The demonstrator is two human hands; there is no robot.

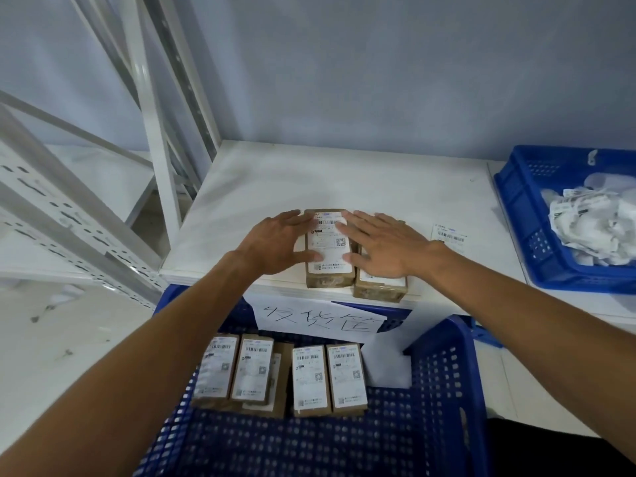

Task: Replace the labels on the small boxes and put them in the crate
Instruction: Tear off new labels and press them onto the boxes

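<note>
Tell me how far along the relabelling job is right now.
Done: at least four labelled boxes lie in the front crate; crumpled labels sit in the side crate. In hand: left hand and right hand press flat on a labelled box on the table. Remaining: crating it and the second box beside it; a loose label waits nearby.

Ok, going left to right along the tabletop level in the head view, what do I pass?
In order: white metal rack → left hand → labelled small box → right hand → loose label → blue crate of crumpled labels.
</note>
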